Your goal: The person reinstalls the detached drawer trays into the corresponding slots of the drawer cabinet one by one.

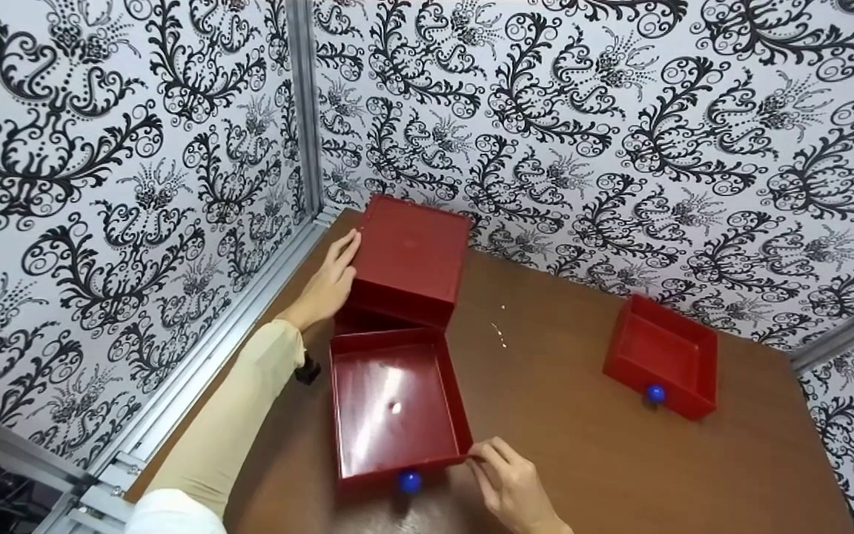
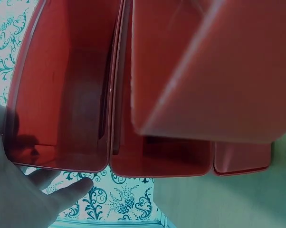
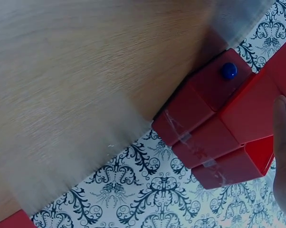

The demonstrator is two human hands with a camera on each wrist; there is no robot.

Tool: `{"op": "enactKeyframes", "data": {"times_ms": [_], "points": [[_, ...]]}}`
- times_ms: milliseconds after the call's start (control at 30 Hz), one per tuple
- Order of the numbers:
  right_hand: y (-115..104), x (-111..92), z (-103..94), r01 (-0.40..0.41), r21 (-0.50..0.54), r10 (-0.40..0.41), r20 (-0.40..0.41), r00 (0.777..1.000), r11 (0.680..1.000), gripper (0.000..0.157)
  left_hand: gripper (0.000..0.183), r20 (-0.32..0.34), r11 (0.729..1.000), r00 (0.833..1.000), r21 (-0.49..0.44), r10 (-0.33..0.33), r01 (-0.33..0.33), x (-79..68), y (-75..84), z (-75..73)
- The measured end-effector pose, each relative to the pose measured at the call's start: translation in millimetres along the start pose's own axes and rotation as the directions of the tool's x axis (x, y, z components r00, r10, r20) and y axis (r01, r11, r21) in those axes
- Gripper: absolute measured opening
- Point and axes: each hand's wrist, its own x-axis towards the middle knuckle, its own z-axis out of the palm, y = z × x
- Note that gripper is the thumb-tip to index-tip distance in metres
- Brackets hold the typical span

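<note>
A red drawer cabinet (image 1: 412,248) stands at the back left, with stacked compartments. In the left wrist view its top compartment (image 2: 62,85) stands empty. My left hand (image 1: 327,285) rests against the cabinet's upper left edge, fingers fairly straight and spread over the corner. In front of the cabinet is an empty red drawer (image 1: 394,408) with a blue knob (image 1: 410,481), its back edge close to the cabinet's opening. My right hand (image 1: 512,482) pinches this drawer's front right corner. Low in the cabinet, a pushed-in drawer shows its blue knob (image 3: 229,71) in the right wrist view.
A second loose red drawer (image 1: 660,348) with a blue knob (image 1: 655,394) lies on the brown table (image 1: 560,445) at the right. Patterned walls (image 1: 545,111) and a metal rail (image 1: 227,311) border the table. Small pale specks (image 1: 500,335) lie mid-table.
</note>
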Motion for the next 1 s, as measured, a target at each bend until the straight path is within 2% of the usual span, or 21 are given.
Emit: {"op": "enactKeyframes", "data": {"times_ms": [400,1000], "points": [[-14,13,9.0,-0.065,-0.063,0.061,-0.052,0.997,0.996,0.023,0.054,0.017,1.0,1.0,0.008,-0.016,0.015,-0.3,2.7,-1.6],[-20,31,25.0,-0.124,-0.135,0.118,-0.047,0.992,0.983,0.014,0.054,0.036,0.999,0.999,0.005,-0.035,0.035,0.2,2.8,-1.9]]}}
